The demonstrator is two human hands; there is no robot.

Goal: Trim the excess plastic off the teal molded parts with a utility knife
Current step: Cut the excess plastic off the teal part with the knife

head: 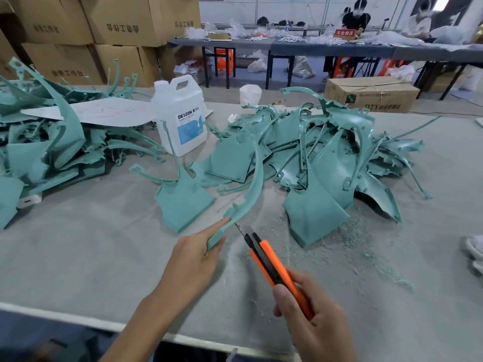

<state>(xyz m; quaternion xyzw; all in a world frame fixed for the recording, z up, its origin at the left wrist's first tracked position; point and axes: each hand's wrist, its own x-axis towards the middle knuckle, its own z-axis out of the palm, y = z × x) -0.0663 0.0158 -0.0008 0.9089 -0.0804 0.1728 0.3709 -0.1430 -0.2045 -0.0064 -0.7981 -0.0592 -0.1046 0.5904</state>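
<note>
Factory workshop, stacked cardboard cartons [125,22] at 11 o'clock, long bench [326,49] with workers [355,19] at 1 o'clock, heaps of teal molded parts [313,152] on worktable [91,244], plastic shavings [360,239] at 3 o'clock

1. The curved teal molded part [251,189] is showing as smooth plastic with a soft, mostly matt sheen, and the pile of teal parts [326,158] is looking the same.
2. The utility knife [274,265] is showing a smooth orange and black plastic body, while its blade [238,228] is glinting as bare metal.
3. The tabletop [104,244] is wearing a grey, felt-like cloth, matt and rough, with fine teal plastic shavings [347,246] clinging to it.
4. The jug [180,113] is looking like translucent white plastic with a glossy label.
5. The boxes [125,19] are showing as matt brown cardboard.
</note>
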